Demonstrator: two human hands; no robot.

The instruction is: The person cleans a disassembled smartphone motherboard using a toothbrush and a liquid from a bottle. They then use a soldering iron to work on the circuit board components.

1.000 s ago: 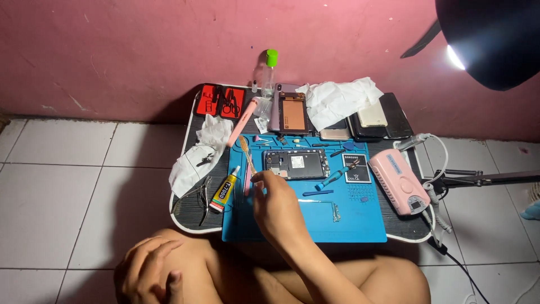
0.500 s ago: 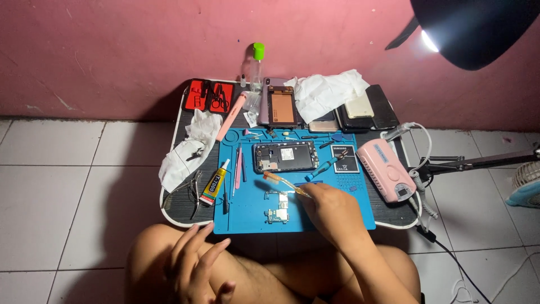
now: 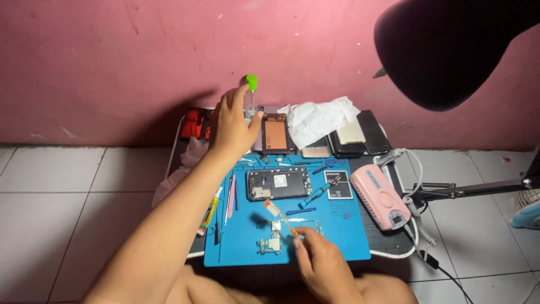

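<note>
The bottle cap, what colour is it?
Bright green cap on the clear bottle, seen in the head view.

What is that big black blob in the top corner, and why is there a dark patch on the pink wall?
In the head view, the black blob is a lamp shade close to the camera, dark because its back faces us. The dark patch on the wall is shadow behind the left hand reaching the green-capped bottle. The blue mat is brightly lit; the right hand looks slightly soft.

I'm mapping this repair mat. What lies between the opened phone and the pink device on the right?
In the head view, a blue-handled screwdriver and a dark battery lie on the blue mat between the opened phone and the pink device.
</note>
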